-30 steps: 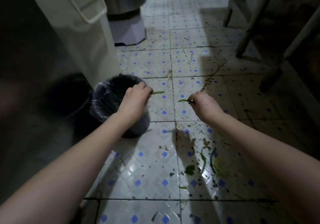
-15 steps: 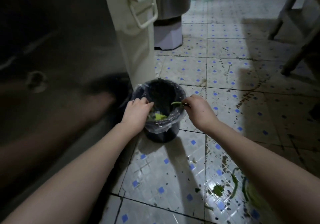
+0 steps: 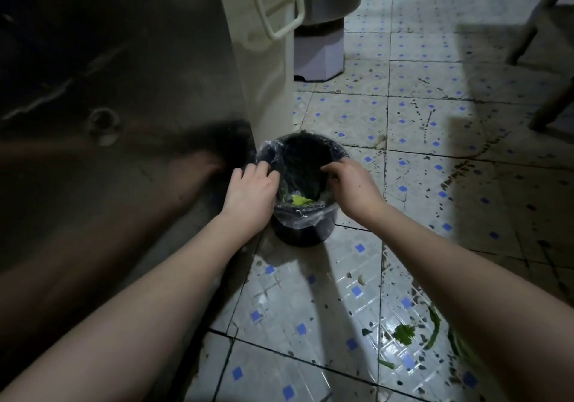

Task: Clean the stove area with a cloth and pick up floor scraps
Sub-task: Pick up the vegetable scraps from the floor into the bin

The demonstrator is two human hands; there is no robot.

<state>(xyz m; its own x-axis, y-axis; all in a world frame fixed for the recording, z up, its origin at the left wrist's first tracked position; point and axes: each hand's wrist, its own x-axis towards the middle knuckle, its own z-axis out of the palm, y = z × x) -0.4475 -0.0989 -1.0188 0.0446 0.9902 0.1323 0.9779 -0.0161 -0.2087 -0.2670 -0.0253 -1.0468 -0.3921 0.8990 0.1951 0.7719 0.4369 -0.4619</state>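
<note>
Both hands are hanging over a small black bin that is standing on the tiled floor, with a clear plastic liner folded over its rim.

The left hand is reaching over the bin's left edge, back of the hand up. Its fingers are bent and slightly apart, and their tips are lying on the liner where it is wrapping the rim. The dim light is hiding whether they are pinching the plastic or only touching it.

The right hand is reaching over the bin's right edge. Its fingers are curling together, pointing in across the opening. The thumb is lying out of sight beneath them, so it is not possible to tell whether anything is being held.

Yellow-green scraps are lying at the bottom of the bin, between the two hands. More are lying on the floor well apart from the bin, on the near right side: a leafy green scrap, a long green strip just beyond it, and a thin green sliver nearer the camera.

A cream container with a handle is standing just behind the bin, and a dark metal panel is running along the bin's left side.
</note>
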